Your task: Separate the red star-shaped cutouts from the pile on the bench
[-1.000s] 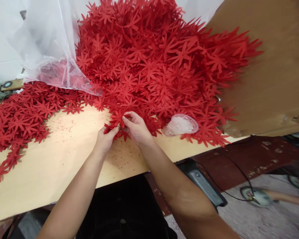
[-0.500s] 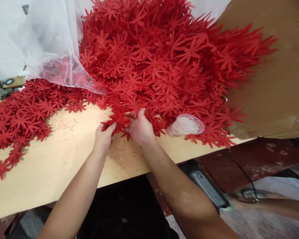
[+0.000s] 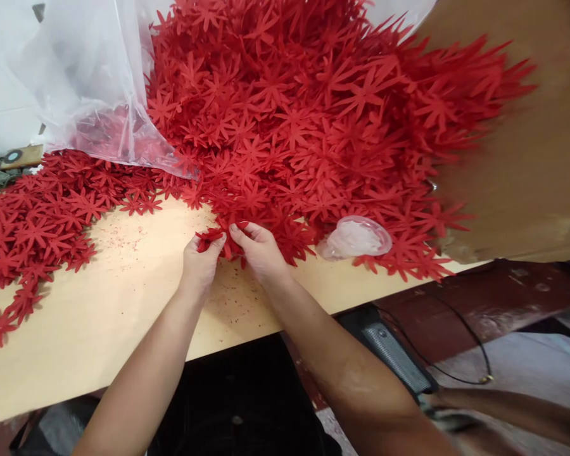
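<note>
Red star-shaped cutouts everywhere, so going left to right: a flatter spread of loose cutouts (image 3: 38,221) covers the far left of the wooden table (image 3: 99,316), with a clear plastic bag (image 3: 90,76) slumped behind it. Then the left hand (image 3: 199,266) and right hand (image 3: 261,253), fingertips nearly touching, both pinching the same small bunch of red cutouts (image 3: 221,237) at the near edge of the big heap (image 3: 304,114). Just right of the hands a small clear plastic lid (image 3: 356,237) lies among the pieces, and a brown cardboard sheet (image 3: 527,177) fills the right side.
</note>
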The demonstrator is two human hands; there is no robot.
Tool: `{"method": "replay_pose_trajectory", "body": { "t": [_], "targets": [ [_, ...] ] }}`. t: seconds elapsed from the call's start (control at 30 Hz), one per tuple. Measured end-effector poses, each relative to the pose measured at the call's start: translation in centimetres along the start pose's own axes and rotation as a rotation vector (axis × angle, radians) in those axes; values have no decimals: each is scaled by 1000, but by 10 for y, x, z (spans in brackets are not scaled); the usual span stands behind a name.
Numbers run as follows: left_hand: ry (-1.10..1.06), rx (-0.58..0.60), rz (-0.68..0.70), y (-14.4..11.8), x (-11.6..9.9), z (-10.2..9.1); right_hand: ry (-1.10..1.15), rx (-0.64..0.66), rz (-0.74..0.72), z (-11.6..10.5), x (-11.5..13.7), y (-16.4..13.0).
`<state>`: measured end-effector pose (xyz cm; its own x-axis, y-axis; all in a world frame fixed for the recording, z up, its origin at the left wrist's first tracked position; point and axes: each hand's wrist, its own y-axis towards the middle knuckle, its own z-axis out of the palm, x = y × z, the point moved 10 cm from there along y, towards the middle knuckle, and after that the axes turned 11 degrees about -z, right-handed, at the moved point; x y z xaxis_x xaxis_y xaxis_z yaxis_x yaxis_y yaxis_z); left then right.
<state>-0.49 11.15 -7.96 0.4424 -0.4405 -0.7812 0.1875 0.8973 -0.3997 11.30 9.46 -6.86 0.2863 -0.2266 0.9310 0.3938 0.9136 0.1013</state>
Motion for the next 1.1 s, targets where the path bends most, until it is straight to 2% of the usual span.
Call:
{"method": "replay_pose_trajectory", "body": {
  "t": [0.17,0.37,0.5,0.73,1.1],
  "targets": [
    [10,7,-26,0,5,2,-95,-35,-49,-7,4,2],
    [7,17,-54,0,8,2,-42,-80,-14,-15,3,7],
    [-3,-1,-51,-1,6,-1,-21,-144,-48,-29,12,13],
    [-3,-42,-82,0,7,-6,-72,-171,-154,-44,31,27],
    [-43,-29,-52,4,6,-8,-38,40,-89,-28,18,39]
  ]
}}
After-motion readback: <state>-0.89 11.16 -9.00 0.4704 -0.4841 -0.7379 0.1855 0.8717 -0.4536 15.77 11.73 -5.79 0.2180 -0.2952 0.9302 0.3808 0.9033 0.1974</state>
